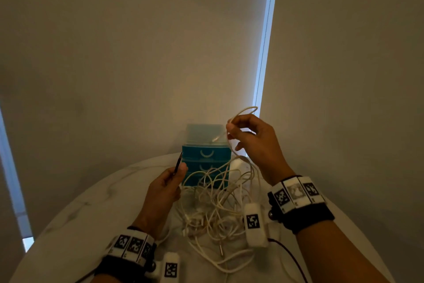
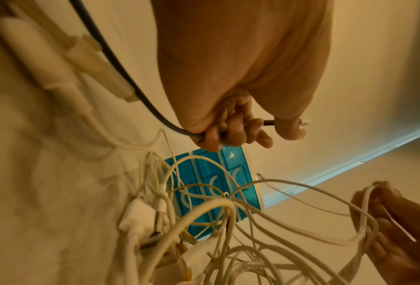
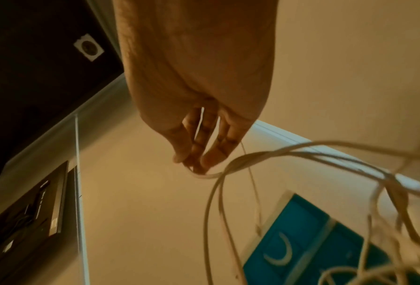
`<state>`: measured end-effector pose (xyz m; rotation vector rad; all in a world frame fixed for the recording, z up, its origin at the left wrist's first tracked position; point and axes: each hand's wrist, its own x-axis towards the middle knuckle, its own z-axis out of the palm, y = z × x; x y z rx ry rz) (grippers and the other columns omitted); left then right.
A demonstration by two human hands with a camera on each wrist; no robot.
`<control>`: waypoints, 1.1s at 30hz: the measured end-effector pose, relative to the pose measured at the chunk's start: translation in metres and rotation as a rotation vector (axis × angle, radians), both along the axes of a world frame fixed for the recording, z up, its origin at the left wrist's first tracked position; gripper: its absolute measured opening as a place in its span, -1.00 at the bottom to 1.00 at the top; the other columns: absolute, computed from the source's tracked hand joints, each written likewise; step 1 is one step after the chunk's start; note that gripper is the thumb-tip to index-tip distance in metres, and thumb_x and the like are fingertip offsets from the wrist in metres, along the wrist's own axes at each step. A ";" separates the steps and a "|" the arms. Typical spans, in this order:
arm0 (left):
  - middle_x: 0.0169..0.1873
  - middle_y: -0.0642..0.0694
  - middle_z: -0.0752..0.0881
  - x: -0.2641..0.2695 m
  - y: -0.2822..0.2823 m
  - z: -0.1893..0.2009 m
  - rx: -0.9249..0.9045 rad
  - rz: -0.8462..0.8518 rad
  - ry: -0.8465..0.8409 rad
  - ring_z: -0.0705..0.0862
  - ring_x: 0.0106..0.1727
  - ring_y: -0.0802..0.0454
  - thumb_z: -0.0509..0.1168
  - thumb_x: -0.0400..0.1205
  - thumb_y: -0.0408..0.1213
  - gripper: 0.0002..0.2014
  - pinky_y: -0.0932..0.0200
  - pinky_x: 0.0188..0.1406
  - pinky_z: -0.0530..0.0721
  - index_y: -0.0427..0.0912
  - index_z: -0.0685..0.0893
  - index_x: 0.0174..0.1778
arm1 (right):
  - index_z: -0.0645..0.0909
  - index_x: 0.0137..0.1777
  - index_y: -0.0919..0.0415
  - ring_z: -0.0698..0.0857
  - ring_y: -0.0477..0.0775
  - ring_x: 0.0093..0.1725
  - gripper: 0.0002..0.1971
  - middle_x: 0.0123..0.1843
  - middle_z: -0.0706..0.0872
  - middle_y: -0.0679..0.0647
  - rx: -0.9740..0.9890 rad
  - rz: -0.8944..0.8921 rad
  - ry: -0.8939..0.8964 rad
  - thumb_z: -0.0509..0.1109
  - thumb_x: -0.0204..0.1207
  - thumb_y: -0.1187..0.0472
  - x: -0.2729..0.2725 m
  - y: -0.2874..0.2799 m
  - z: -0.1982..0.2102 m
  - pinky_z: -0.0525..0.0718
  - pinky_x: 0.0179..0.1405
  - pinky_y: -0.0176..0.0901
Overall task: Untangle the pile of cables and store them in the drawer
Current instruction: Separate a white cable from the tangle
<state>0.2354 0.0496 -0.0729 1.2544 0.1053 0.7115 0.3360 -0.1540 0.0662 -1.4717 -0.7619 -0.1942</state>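
A tangled pile of white cables lies on the round white table in front of a small blue drawer unit with white curved handles. My left hand is curled round a thin black cable whose end sticks up; in the left wrist view the black cable runs through the left hand. My right hand is raised beside the unit's top and pinches a white cable loop that trails down into the pile. In the right wrist view the fingers hold the white cable.
The drawer unit stands at the table's far edge against a plain blind, all its drawers shut. A white adapter block sits among the cables. A bright window gap runs up behind the right hand.
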 end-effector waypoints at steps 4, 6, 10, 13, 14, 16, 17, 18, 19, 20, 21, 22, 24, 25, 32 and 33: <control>-0.30 0.22 0.77 -0.012 -0.017 0.017 0.108 -0.015 0.000 0.59 -0.33 0.22 0.49 0.57 0.10 -0.61 0.35 -0.32 0.53 0.01 0.88 0.24 | 0.83 0.07 0.21 0.93 0.18 -0.06 -0.88 0.02 0.89 0.12 -0.099 0.084 0.054 0.63 0.63 0.18 -0.012 0.008 -0.011 0.87 -0.09 0.01; 0.04 0.16 0.91 -0.015 -0.024 0.023 0.200 -0.074 0.005 0.82 0.01 0.30 0.50 0.56 0.04 -0.60 0.44 -0.12 0.67 0.01 0.86 0.30 | 0.85 0.05 0.17 0.93 0.23 -0.06 -0.88 0.01 0.90 0.12 -0.127 0.089 0.021 0.65 0.61 0.16 -0.016 0.011 -0.010 0.92 -0.04 0.11; 0.12 0.08 0.90 -0.016 -0.029 0.028 0.417 -0.127 0.053 0.83 0.16 0.19 0.66 0.51 -0.04 -0.61 0.27 0.15 0.77 0.07 0.88 0.27 | 0.85 0.11 0.18 0.94 0.12 -0.01 -0.82 0.03 0.92 0.12 -0.189 0.134 0.032 0.66 0.59 0.13 -0.023 0.015 -0.002 0.91 -0.03 -0.06; 0.02 0.06 0.87 -0.018 -0.031 0.027 0.585 -0.032 0.098 0.83 0.04 0.17 0.73 0.45 0.00 -0.70 0.24 0.08 0.78 0.18 0.92 0.08 | 0.88 0.11 0.16 0.92 -0.04 0.02 -0.83 -0.01 0.94 0.04 -0.315 0.134 0.046 0.67 0.58 0.14 -0.019 0.012 -0.004 0.83 -0.11 -0.24; 0.01 0.05 0.86 -0.018 -0.030 0.026 0.610 -0.025 0.103 0.83 0.03 0.16 0.73 0.46 -0.02 -0.75 0.21 0.10 0.78 0.19 0.93 0.03 | 0.89 0.12 0.16 0.91 -0.09 0.04 -0.83 -0.01 0.94 0.01 -0.349 0.136 0.052 0.66 0.60 0.14 -0.016 0.009 -0.007 0.80 -0.06 -0.28; 0.00 0.04 0.86 -0.017 -0.028 0.024 0.636 -0.028 0.109 0.82 0.05 0.16 0.70 0.49 -0.09 -0.82 0.09 0.17 0.78 0.17 0.95 -0.01 | 0.91 0.16 0.15 0.88 -0.17 0.15 -0.84 0.02 0.95 -0.06 -0.406 0.128 0.040 0.61 0.64 0.16 -0.011 0.001 -0.011 0.74 0.22 -0.27; 0.00 0.04 0.87 -0.017 -0.028 0.023 0.622 -0.023 0.117 0.82 0.06 0.15 0.69 0.51 -0.11 -0.83 0.05 0.19 0.79 0.14 0.95 0.00 | 0.91 0.16 0.14 0.86 -0.22 0.19 -0.85 0.04 0.95 -0.09 -0.431 0.113 0.022 0.59 0.66 0.17 -0.008 -0.004 -0.014 0.70 0.34 -0.26; -0.01 0.03 0.88 -0.017 -0.027 0.024 0.585 -0.012 0.120 0.83 0.07 0.14 0.68 0.52 -0.13 -0.84 0.06 0.17 0.79 0.09 0.95 0.00 | 0.91 0.17 0.13 0.85 -0.26 0.18 -0.85 0.05 0.95 -0.11 -0.448 0.087 0.010 0.58 0.67 0.19 -0.005 -0.009 -0.017 0.68 0.39 -0.25; -0.03 0.03 0.89 -0.017 -0.027 0.025 0.534 -0.002 0.112 0.83 0.06 0.14 0.68 0.54 -0.14 -0.86 0.12 0.12 0.79 0.03 0.95 -0.01 | 0.91 0.17 0.11 0.84 -0.30 0.14 -0.85 0.04 0.95 -0.11 -0.458 0.050 0.007 0.58 0.66 0.22 -0.003 -0.014 -0.019 0.69 0.40 -0.23; -0.05 0.02 0.90 -0.018 -0.027 0.025 0.491 0.010 0.106 0.83 0.06 0.14 0.67 0.55 -0.15 -0.87 0.21 0.07 0.75 0.00 0.95 -0.02 | 0.91 0.18 0.10 0.84 -0.34 0.08 -0.83 0.04 0.95 -0.09 -0.461 0.013 0.010 0.57 0.65 0.29 0.000 -0.020 -0.022 0.72 0.36 -0.21; -0.07 0.02 0.90 -0.017 -0.028 0.026 0.454 0.017 0.097 0.83 0.05 0.13 0.66 0.56 -0.15 -0.88 0.28 0.04 0.72 -0.02 0.94 -0.03 | 0.90 0.18 0.10 0.84 -0.36 0.03 -0.77 0.06 0.94 -0.08 -0.473 -0.008 0.011 0.54 0.63 0.38 0.002 -0.027 -0.024 0.75 0.30 -0.21; -0.08 0.01 0.89 -0.017 -0.027 0.026 0.423 0.025 0.094 0.83 0.05 0.12 0.65 0.56 -0.15 -0.90 0.32 0.03 0.70 -0.02 0.94 -0.04 | 0.89 0.20 0.10 0.83 -0.40 0.01 -0.70 0.10 0.93 -0.09 -0.512 -0.001 0.011 0.51 0.61 0.45 0.004 -0.032 -0.028 0.76 0.23 -0.24; -0.10 -0.01 0.89 -0.017 -0.026 0.025 0.366 0.026 0.082 0.83 0.05 0.08 0.64 0.57 -0.14 -0.91 0.31 0.04 0.71 -0.01 0.94 -0.06 | 0.87 0.25 0.06 0.79 -0.46 0.05 -0.63 0.16 0.89 -0.18 -0.675 0.054 -0.015 0.55 0.55 0.46 0.002 -0.040 -0.034 0.71 0.13 -0.43; -0.10 -0.01 0.88 -0.016 -0.025 0.024 0.347 0.031 0.078 0.83 0.05 0.08 0.64 0.58 -0.13 -0.90 0.30 0.03 0.71 -0.03 0.94 -0.05 | 0.85 0.28 0.04 0.77 -0.46 0.08 -0.61 0.17 0.86 -0.21 -0.771 0.071 -0.052 0.60 0.52 0.42 0.001 -0.042 -0.039 0.66 0.07 -0.52; -0.07 0.09 0.89 -0.018 -0.027 0.025 0.329 -0.003 0.117 0.83 0.00 0.22 0.65 0.54 -0.04 -0.76 0.34 -0.02 0.71 -0.04 0.89 0.04 | 0.79 0.18 -0.04 0.88 -0.19 -0.17 -0.69 -0.09 0.90 -0.08 -0.623 -0.157 -0.135 0.73 0.50 0.22 0.009 -0.035 -0.058 0.89 0.06 -0.08; -0.01 0.08 0.90 -0.018 -0.029 0.025 0.365 -0.051 0.146 0.84 0.04 0.21 0.68 0.51 0.01 -0.70 0.30 0.04 0.76 0.00 0.88 0.08 | 0.74 0.16 -0.02 0.88 -0.17 -0.19 -0.67 -0.11 0.90 -0.06 -0.564 -0.167 -0.137 0.75 0.47 0.22 0.008 -0.033 -0.057 0.88 -0.03 -0.16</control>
